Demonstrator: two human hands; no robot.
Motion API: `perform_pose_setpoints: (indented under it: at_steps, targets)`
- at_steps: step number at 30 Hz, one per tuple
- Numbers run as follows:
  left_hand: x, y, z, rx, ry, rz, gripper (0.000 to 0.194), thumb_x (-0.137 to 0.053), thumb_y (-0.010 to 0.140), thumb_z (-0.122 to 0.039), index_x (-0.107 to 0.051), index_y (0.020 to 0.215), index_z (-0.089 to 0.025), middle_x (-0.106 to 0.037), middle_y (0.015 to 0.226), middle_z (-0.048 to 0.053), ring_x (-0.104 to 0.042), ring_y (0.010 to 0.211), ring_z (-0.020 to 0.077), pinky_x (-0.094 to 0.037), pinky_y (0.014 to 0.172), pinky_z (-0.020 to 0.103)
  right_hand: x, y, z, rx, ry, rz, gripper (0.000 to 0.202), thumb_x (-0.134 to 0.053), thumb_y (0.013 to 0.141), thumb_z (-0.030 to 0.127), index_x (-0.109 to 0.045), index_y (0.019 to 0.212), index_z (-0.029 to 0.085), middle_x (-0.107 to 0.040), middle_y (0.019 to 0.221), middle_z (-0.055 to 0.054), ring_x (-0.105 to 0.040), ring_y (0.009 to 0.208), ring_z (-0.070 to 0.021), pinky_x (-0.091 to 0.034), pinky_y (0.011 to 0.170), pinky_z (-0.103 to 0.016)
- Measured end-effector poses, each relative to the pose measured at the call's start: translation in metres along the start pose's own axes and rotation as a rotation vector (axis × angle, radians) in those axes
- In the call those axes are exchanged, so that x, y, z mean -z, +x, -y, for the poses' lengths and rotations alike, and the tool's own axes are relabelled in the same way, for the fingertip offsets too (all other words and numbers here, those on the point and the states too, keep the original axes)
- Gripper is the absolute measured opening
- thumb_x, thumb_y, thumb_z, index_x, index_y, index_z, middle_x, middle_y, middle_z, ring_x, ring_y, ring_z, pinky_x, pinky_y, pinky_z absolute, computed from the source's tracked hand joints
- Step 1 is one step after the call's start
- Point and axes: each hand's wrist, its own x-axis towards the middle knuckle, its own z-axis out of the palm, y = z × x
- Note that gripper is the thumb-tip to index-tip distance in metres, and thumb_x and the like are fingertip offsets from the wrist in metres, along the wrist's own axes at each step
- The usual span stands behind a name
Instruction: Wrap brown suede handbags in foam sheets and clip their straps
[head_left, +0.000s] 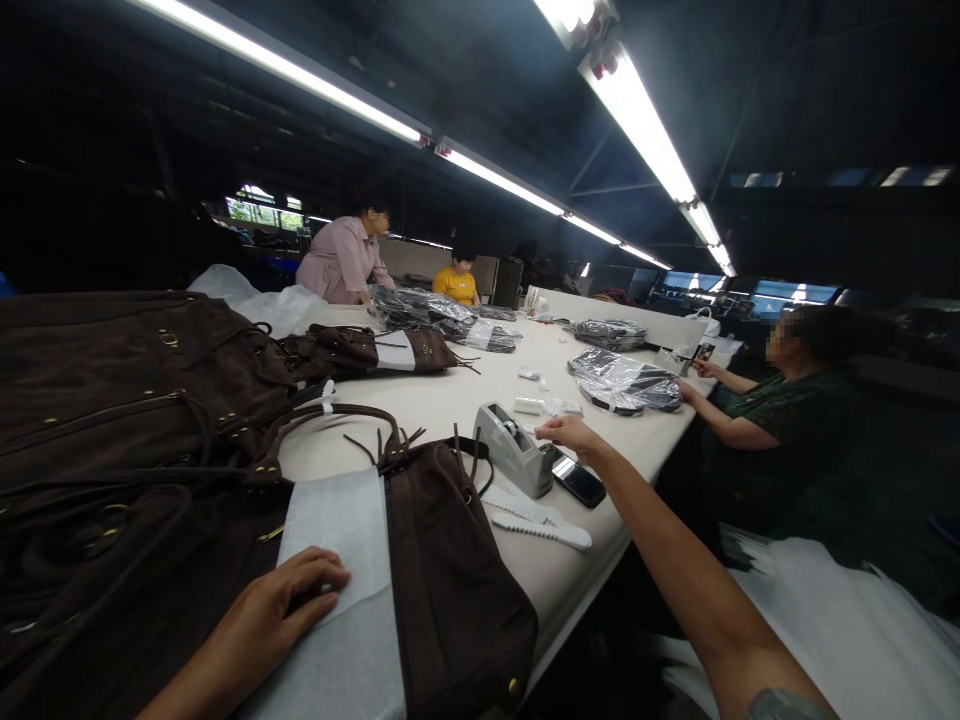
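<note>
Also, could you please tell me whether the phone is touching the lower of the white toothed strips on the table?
Apart: the head view shows bare tabletop between the near end of the phone and that white toothed strip.

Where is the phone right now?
In the head view, the phone lies face up on the white table, right of center, just right of the tape dispenser and below the right hand.

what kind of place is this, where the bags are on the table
Probably a bag factory's packing area: several dark brown handbags lie on a long table, one wrapped with a white paper band, near a tape dispenser and plastic-wrapped bundles.
</note>
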Motion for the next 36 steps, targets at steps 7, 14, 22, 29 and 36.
perform_pose_setpoints:
  at_steps: [7, 14, 22, 29, 36]
  targets:
    - [0.002, 0.000, -0.007, -0.005, 0.002, -0.024, 0.025, -0.063, 0.078, -0.048, -0.075, 0.084, -0.027, -0.072, 0.100, 0.003, -0.070, 0.093, 0.0208, -0.054, 0.084, 0.021, 0.013, -0.042, -0.016, 0.199, -0.164, -0.073, 0.030, -0.062, 0.075, 0.044, -0.063, 0.065, 0.015, -0.062, 0.060, -0.001, -0.053, 0.057, -0.0119, -0.039, 0.060, -0.024]
    - [0.004, 0.001, -0.015, 0.009, -0.016, -0.010, 0.028, -0.063, 0.077, -0.051, -0.076, 0.083, -0.026, -0.073, 0.097, 0.004, -0.070, 0.090, 0.0209, -0.055, 0.082, 0.023, -0.010, -0.055, -0.063, 0.145, -0.346, -0.256, 0.029, -0.055, 0.080, 0.042, -0.065, 0.066, 0.018, -0.064, 0.059, -0.002, -0.053, 0.054, -0.0136, -0.038, 0.055, -0.024]
    - [0.003, -0.002, -0.023, 0.064, -0.072, 0.022, 0.019, -0.059, 0.079, -0.035, -0.072, 0.084, -0.021, -0.069, 0.097, 0.005, -0.065, 0.093, 0.0191, -0.051, 0.086, 0.027, -0.024, -0.077, -0.064, 0.060, -0.400, -0.515, 0.022, -0.059, 0.079, 0.034, -0.069, 0.066, 0.020, -0.067, 0.066, -0.007, -0.060, 0.067, -0.0206, -0.041, 0.064, -0.029]
    - [-0.002, -0.003, -0.029, 0.117, -0.166, -0.039, 0.013, -0.062, 0.071, -0.018, -0.070, 0.081, -0.017, -0.066, 0.091, 0.004, -0.059, 0.077, 0.0136, -0.047, 0.076, 0.025, -0.124, -0.153, 0.026, 0.100, 0.369, -0.023, 0.037, -0.079, 0.064, 0.049, -0.075, 0.078, 0.014, -0.067, 0.064, -0.006, -0.053, 0.050, -0.0125, -0.045, 0.049, -0.025]
    - [-0.005, -0.006, -0.027, 0.096, -0.139, -0.074, 0.015, -0.064, 0.070, -0.010, -0.071, 0.081, -0.016, -0.066, 0.086, 0.003, -0.058, 0.073, 0.0126, -0.046, 0.072, 0.024, -0.228, -0.173, 0.066, -0.123, 0.545, 0.224, 0.033, -0.081, 0.062, 0.038, -0.072, 0.075, 0.009, -0.066, 0.058, -0.005, -0.055, 0.046, -0.0090, -0.046, 0.043, -0.019]
